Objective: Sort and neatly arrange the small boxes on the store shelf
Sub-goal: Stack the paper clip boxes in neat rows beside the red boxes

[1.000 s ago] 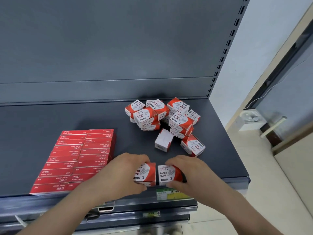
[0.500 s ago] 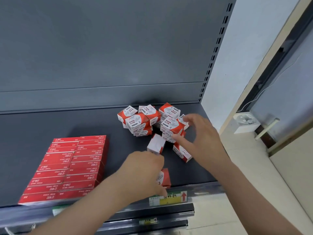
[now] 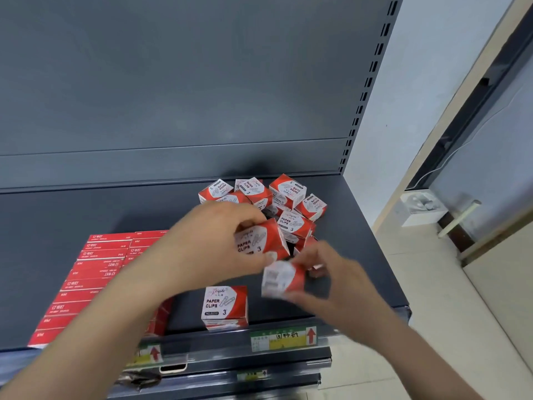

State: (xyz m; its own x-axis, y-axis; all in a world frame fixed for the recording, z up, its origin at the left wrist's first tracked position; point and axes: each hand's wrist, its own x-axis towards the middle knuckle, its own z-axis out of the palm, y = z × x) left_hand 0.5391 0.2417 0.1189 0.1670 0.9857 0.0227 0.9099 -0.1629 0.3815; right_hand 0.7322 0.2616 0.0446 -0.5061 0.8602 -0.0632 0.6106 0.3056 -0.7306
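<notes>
My left hand (image 3: 207,243) grips a red and white paper clip box (image 3: 259,241) above the dark shelf (image 3: 72,215). My right hand (image 3: 331,278) holds a second paper clip box (image 3: 281,280) just below and to the right of it; this one is blurred. A stack of two paper clip boxes (image 3: 225,306) stands upright near the shelf's front edge, below both hands. A loose heap of several more paper clip boxes (image 3: 277,197) lies at the back right of the shelf, partly hidden by my hands.
Flat red staple boxes (image 3: 95,272) lie in neat rows at the shelf's left front. A price rail with yellow-green labels (image 3: 284,337) runs along the front edge. The slotted upright (image 3: 366,82) bounds the shelf on the right; beyond it are floor and wall.
Both hands have each taken a box from the heap and drawn it toward the front. The left hand left the stacked boxes at the front edge. The camera moved closer.
</notes>
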